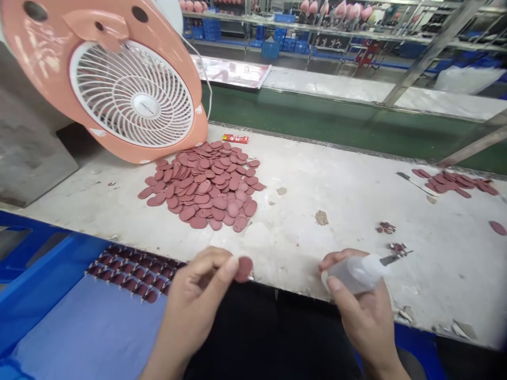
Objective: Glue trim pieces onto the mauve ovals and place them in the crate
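My left hand (194, 303) pinches a maroon oval pad (244, 269) between thumb and fingers, just over the near edge of the work table (312, 174). My right hand (362, 311) grips a translucent plastic squeeze bottle (352, 274) lying on its side, its metal tip (390, 259) pointing right. Between my hands, a large heap of similar pads (202, 184) lies on the table, beyond reach of contact. To the left of my left hand, a dark rack (130, 273) holds rows of pads.
A pink and white electric fan (134, 89) leans at the table's back left. A red box (235, 138) lies behind the heap. At right are more pads (451, 182), a knife (412, 182), and scraps (386, 227). A green conveyor belt (317, 113) runs behind the table.
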A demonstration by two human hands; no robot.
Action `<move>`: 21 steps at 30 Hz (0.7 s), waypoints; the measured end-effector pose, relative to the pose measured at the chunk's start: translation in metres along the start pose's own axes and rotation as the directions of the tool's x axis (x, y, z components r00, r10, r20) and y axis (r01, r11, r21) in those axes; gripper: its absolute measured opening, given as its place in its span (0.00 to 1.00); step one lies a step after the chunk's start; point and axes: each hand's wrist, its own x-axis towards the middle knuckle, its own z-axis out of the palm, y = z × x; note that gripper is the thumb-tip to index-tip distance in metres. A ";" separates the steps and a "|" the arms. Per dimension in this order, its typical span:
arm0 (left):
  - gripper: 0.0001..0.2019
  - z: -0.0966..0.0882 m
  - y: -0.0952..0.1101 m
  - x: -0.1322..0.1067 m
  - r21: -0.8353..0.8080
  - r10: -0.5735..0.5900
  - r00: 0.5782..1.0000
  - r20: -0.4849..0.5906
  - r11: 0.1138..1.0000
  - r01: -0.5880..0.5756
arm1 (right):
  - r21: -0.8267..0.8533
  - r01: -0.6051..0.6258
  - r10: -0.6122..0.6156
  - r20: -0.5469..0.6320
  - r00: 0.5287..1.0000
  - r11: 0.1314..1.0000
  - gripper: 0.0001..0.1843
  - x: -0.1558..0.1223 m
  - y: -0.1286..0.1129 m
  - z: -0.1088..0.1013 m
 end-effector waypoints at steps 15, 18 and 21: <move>0.16 0.072 -0.012 -0.030 -0.312 -0.025 0.327 0.945 0.239 0.920 | 0.542 -0.563 0.162 0.615 0.772 0.624 0.22 -0.023 -0.009 -0.018; 0.19 0.080 -0.019 -0.038 -0.367 -0.024 0.373 0.928 0.122 0.922 | 0.513 -0.496 0.243 0.483 0.841 0.700 0.32 -0.026 -0.011 -0.026; 0.19 0.081 -0.021 -0.041 -0.486 -0.067 0.489 0.870 0.058 0.872 | 0.264 -0.481 0.399 0.309 0.863 0.836 0.30 -0.032 -0.017 -0.039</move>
